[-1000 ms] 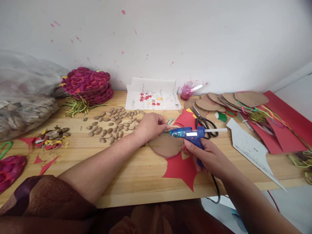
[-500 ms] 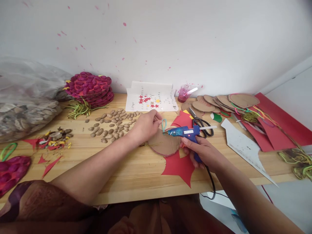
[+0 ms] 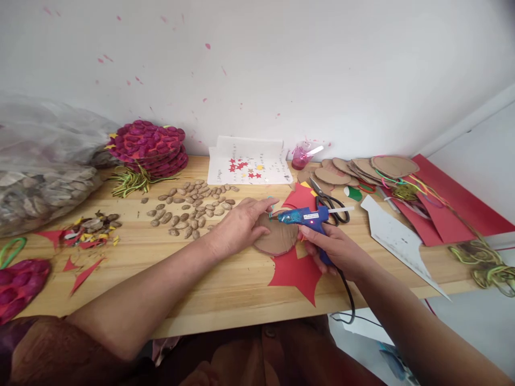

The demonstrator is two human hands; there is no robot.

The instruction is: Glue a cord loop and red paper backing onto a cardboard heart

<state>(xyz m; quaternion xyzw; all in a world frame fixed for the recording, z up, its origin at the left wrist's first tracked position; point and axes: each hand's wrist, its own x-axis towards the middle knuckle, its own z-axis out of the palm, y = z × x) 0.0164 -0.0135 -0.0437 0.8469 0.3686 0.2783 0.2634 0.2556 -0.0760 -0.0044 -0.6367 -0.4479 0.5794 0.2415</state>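
Blue plastic glue gun, gripped around its handle by the right hand, has its nozzle near the upper edge of a round brown cardboard disc lying before the person. In the frame 0.5 s earlier, the left hand had thumb and fingertips close together beside a small turquoise cord loop; now its thumb and forefinger are spread apart over the disc's left side, the forefinger by the loop. Pale wooden table boards, strewn with mottled brown oval seeds, meet a white wall flecked with pink. The left hand's other fingers are hidden, and whether it touches the loop I cannot tell. The left edge cuts off a magenta seed-covered piece.
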